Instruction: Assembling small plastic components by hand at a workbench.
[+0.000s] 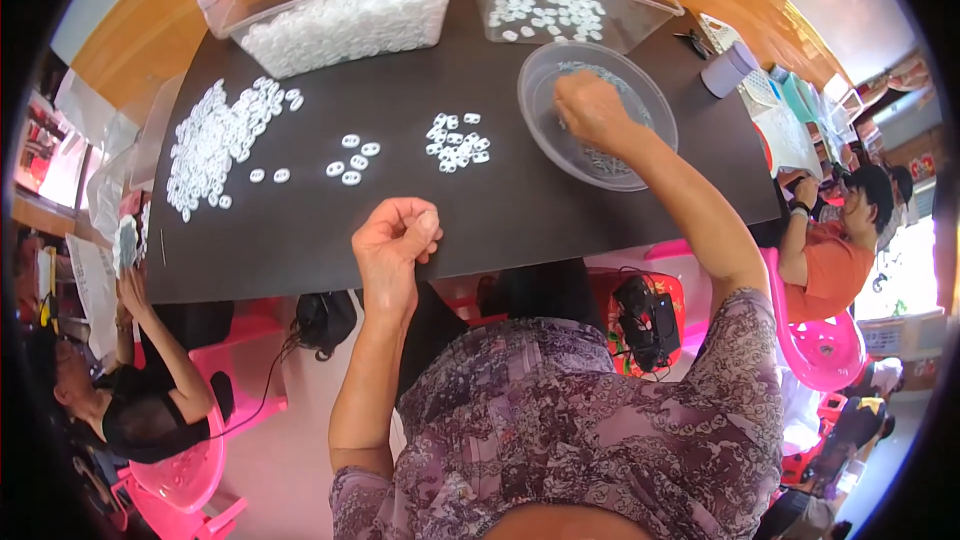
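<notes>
My right hand reaches down into a round translucent bowl that holds many small grey metal pieces. Its fingers are bent together over them, and what they pinch is hidden. Above the near table edge, my left hand is closed, thumb pressed against the curled fingers; anything inside is out of sight. Between the two hands lies a small cluster of white parts with dark openings. Several white oval pieces sit apart to its left, and a large spread pile of similar white pieces covers the table's left side.
Two clear plastic bins stand at the back, the left bin heaped with white pieces, the right bin holding fewer. A lilac cup and black-handled pliers are at the far right. People sit on pink chairs at both sides.
</notes>
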Demonstrator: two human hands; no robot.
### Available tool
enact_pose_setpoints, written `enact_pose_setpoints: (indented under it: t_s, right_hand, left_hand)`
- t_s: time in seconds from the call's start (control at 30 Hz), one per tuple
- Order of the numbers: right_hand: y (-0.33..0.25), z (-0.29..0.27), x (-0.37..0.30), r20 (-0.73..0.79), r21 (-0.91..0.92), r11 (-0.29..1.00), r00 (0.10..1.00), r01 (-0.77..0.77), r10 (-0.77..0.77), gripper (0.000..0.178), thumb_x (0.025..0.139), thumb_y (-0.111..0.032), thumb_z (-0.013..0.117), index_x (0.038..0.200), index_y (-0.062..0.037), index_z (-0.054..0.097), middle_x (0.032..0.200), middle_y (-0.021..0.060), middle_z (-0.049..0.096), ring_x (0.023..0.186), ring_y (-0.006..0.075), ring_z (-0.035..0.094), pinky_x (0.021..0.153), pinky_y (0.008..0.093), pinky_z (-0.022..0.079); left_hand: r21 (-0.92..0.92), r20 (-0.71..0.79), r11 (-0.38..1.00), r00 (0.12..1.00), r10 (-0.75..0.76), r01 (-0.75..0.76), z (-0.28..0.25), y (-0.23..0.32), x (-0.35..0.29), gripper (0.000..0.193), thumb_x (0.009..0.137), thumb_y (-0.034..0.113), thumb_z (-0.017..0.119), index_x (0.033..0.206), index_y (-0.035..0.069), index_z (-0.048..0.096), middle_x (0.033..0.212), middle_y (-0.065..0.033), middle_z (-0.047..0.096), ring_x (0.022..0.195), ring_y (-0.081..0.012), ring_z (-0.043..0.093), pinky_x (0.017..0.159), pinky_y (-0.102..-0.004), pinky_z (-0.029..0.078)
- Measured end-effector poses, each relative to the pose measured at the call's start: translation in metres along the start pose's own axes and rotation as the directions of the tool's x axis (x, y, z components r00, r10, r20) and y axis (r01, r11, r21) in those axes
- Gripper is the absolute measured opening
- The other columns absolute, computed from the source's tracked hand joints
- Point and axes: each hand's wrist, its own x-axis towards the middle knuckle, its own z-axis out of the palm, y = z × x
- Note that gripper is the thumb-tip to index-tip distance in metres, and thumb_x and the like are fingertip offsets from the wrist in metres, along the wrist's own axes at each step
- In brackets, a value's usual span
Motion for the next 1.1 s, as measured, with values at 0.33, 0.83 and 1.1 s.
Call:
enact_pose_setpoints:
  t_s: [0.33, 0.83, 1.1]
  right_hand:
    - [-0.028, -0.027, -0.008, -0.020, 0.254, 0.951, 0.982, -0.175, 0.186, 0.008, 0.076, -0.002, 0.060, 0.084, -0.0022, 0.060, 0.079, 0.0129, 0.060, 0.078, 0.0305, 0.058, 0.070, 0.0380, 0.046]
    - [-0.147, -0.047, -0.011, 0.153, 0.775, 0.531, 0.918, -0.342, 0.367, 0.011, 0.078, 0.000, 0.063, 0.088, -0.0026, 0.065, 0.082, 0.0023, 0.061, 0.079, 0.0090, 0.056, 0.070, 0.0240, 0.043]
    - [-0.186, -0.038, -0.008, 0.213, 0.871, 0.384, 0.940, -0.307, 0.268, 0.017, 0.077, 0.000, 0.063, 0.094, -0.0012, 0.062, 0.082, 0.0022, 0.059, 0.074, 0.0077, 0.052, 0.069, 0.0234, 0.044]
  left_hand:
    - [-0.352, 0.102, 0.924, 0.988, -0.119, 0.148, -0.008, 0.007, -0.002, 0.011, 0.086, 0.010, 0.063, 0.085, 0.000, 0.059, 0.067, -0.0092, 0.062, 0.050, -0.0116, 0.054, 0.046, -0.0216, 0.043]
    - [-0.430, 0.132, 0.897, 0.990, -0.055, 0.108, -0.009, 0.006, -0.012, 0.012, 0.084, 0.004, 0.063, 0.094, -0.003, 0.062, 0.080, -0.0117, 0.065, 0.063, -0.0142, 0.060, 0.055, -0.0245, 0.047]
    - [-0.334, 0.046, 0.942, 0.999, 0.000, 0.015, -0.010, -0.001, -0.022, 0.016, 0.080, 0.002, 0.066, 0.094, -0.004, 0.063, 0.078, -0.0092, 0.064, 0.062, -0.0121, 0.057, 0.055, -0.0222, 0.046]
